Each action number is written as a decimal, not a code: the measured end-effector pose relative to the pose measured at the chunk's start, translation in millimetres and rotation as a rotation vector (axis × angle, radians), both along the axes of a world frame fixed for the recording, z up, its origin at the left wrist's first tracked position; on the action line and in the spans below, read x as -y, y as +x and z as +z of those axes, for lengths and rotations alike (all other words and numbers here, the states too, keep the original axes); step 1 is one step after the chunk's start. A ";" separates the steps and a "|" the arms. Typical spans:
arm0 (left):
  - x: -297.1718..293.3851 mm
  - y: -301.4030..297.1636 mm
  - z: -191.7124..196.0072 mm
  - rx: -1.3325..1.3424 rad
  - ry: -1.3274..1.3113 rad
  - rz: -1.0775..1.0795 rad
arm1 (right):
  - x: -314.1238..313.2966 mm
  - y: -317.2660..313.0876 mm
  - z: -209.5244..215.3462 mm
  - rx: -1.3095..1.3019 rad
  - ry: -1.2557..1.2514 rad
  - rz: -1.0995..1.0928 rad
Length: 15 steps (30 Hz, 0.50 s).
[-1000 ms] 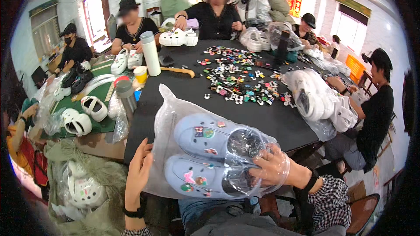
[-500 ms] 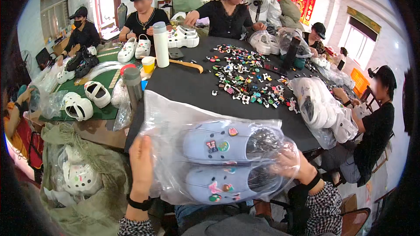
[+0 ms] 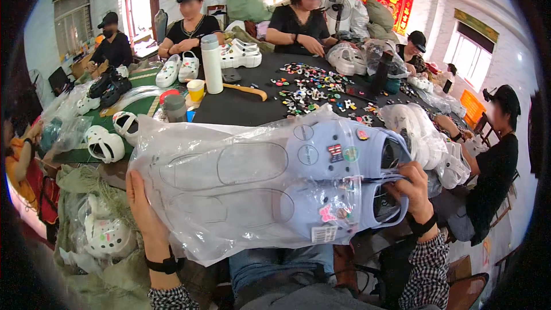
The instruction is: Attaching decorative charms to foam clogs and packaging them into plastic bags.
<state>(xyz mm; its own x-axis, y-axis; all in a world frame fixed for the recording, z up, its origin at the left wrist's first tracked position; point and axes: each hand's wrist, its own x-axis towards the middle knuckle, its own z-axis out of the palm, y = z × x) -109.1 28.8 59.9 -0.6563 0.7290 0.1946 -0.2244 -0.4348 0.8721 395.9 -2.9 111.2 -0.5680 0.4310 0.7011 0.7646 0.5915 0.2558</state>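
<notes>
A pair of lavender clogs (image 3: pixel 372 155) with small charms lies side by side, toes pointing left. Their toe halves are inside a clear plastic bag (image 3: pixel 229 218), while the heel ends stick out past its mouth on the right. My right hand (image 3: pixel 414 186) is closed around the heel straps of both clogs. At the bag's far left end my left hand (image 3: pixel 144 201) holds the plastic edge, its fingers partly hidden behind the bag. A white barcode label (image 3: pixel 324 234) shows near the lower clog. Printed shoe outlines run across the slack part of the bag.
Loose shoe charms (image 3: pixel 313 89) cover part of the black table (image 3: pixel 221 112). A white bottle (image 3: pixel 212 66), a yellow cup (image 3: pixel 196 90) and a grey tumbler (image 3: pixel 174 108) stand beyond the bag. Bagged white clogs (image 3: pixel 410 129) lie to the right. Several co-workers sit or stand around.
The clogs have slid right, from fully inside the bag to heels outside its mouth. My left hand moved left with the bag end. My right hand now grips the heels.
</notes>
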 end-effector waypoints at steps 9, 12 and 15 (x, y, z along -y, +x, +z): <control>4.9 -56.4 -18.0 0.054 0.095 0.065 | 9.9 17.8 -20.4 -0.289 0.099 -0.107; 1.9 -30.9 1.7 0.055 0.170 -0.070 | 5.2 11.8 -36.8 -0.370 0.019 -0.134; 4.6 -37.1 25.2 0.135 0.373 -0.153 | -8.4 -4.6 -51.7 -0.499 -0.140 -0.140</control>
<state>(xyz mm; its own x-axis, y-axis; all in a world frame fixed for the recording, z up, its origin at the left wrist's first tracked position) -146.2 24.2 85.1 -0.5836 0.7159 0.3833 -0.4122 -0.6678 0.6197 391.3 5.5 59.4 -0.1108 0.5874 0.8017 0.8472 0.4775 -0.2329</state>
